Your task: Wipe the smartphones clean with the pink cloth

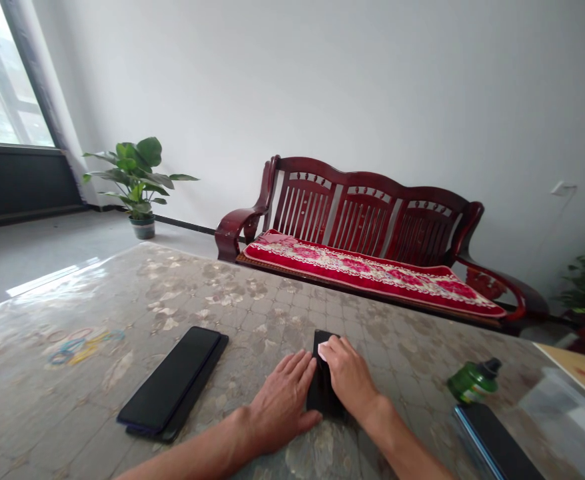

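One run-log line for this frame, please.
left hand: flat on patterned table, touching slim black phone | right hand: pressing small white wipe onto phone | nearby: two stacked black phones, green bottle on its side

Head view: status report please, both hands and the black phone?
Left hand flat against black phone on table. Right hand presses white pad on its far end. Nothing in the way; green bottle lies apart, right.

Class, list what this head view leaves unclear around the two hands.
Head view:
Black phone: mostly covered by the left hand and right hand.
White piece under the right hand: too small to identify; pinched or pressed, unclear.
Blue-edged phone: cut off by the bottom edge.
Green bottle: label too small to read.
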Demonstrator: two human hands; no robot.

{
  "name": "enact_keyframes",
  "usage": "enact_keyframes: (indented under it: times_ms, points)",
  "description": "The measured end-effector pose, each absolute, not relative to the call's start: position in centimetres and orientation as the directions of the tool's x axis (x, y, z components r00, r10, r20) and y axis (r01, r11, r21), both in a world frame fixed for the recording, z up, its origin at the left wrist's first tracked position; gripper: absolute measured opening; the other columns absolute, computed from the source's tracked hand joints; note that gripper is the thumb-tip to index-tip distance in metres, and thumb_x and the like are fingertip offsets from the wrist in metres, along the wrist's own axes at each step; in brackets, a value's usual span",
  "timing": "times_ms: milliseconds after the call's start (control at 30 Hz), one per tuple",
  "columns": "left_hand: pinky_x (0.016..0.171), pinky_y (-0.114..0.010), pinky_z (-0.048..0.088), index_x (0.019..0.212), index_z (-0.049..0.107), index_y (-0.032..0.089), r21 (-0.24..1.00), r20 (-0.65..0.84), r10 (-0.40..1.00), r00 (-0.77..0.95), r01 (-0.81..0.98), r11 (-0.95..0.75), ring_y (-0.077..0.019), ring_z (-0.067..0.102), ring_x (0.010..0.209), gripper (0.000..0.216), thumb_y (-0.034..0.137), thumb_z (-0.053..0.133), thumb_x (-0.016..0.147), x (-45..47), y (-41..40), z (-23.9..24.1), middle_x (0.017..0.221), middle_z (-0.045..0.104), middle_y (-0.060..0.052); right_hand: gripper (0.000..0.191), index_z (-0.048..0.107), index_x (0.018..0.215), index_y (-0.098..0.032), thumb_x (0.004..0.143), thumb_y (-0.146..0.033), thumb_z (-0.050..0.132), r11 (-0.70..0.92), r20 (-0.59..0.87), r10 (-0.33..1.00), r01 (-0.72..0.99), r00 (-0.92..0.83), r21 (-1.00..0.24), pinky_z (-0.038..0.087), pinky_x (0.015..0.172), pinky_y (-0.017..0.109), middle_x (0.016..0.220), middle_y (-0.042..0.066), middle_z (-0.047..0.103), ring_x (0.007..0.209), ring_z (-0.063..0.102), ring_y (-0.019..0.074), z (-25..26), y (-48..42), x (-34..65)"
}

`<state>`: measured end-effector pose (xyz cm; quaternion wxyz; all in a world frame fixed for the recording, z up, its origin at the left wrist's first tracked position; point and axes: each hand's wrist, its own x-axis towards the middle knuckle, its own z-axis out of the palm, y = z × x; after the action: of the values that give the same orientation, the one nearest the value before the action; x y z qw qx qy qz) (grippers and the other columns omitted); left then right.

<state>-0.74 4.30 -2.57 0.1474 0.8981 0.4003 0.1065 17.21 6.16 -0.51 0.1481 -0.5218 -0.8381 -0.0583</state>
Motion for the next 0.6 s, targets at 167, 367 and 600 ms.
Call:
enact_keyframes:
  times_ms: [167,367,600]
  points:
    - [0.118,-0.045,0.022,0.147,0.035,0.007,0.358,0.075,0.758,0.648,0.692,-0.627,-0.0303,0.023,0.144,0.079,0.035,0.064,0.079,-0.6,4.2,-2.3,0.156,0.025,-0.019,0.031,0.065,0.101,-0.022,0.091,-0.002,0.043,0.534,0.3,0.82,0.84,-0.487,-0.094,0.046,0.086,0.03,0.099,0.004,0.064,0.092,0.056,0.02,-0.7,3.7,17.7]
    - [0.118,-0.045,0.022,0.146,0.036,0.007,0.357,0.067,0.752,0.656,0.688,-0.632,-0.031,0.024,0.144,0.078,0.037,0.064,0.08,-0.7,4.3,-2.1,0.155,0.027,-0.019,0.026,0.067,0.098,-0.022,0.093,-0.005,0.048,0.418,0.304,0.878,0.901,-0.37,-0.112,0.046,0.085,0.028,0.097,0.004,0.065,0.094,0.057,0.019,-0.5,6.3,17.9]
    - [0.117,-0.046,0.022,0.147,0.036,0.007,0.35,0.075,0.746,0.662,0.683,-0.641,-0.0313,0.024,0.144,0.078,0.036,0.063,0.08,-0.7,4.4,-2.3,0.155,0.028,-0.019,0.026,0.066,0.093,-0.022,0.092,-0.004,0.047,0.418,0.306,0.877,0.902,-0.371,-0.105,0.045,0.083,0.028,0.094,0.004,0.063,0.092,0.057,0.019,-0.6,6.0,18.0]
